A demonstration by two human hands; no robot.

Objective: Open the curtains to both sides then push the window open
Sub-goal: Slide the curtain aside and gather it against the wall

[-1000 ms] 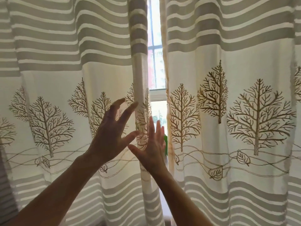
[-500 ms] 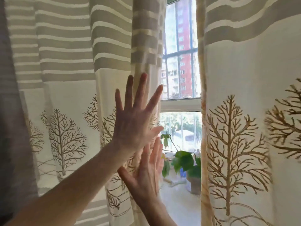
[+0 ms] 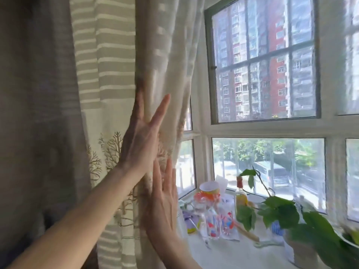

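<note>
The left curtain (image 3: 108,78), white with grey stripes and brown tree prints, is bunched at the left of the view. My left hand (image 3: 141,136) lies flat against its gathered folds, fingers spread, some fingertips hidden in the cloth. My right hand (image 3: 162,197) presses flat on the same folds just below it. The window (image 3: 264,61), white-framed with a dark-framed grilled pane at the upper right, looks shut. The right curtain is out of view.
On the white sill (image 3: 229,251) stand a paper cup (image 3: 209,188), a yellow bottle (image 3: 241,199), patterned glasses (image 3: 219,224) and a potted green plant (image 3: 297,224). A darker grey drape (image 3: 35,113) hangs at the far left.
Both hands have pushed the left curtain leftward, and the gap has widened from a narrow slit to most of the window. The right curtain has left the view.
</note>
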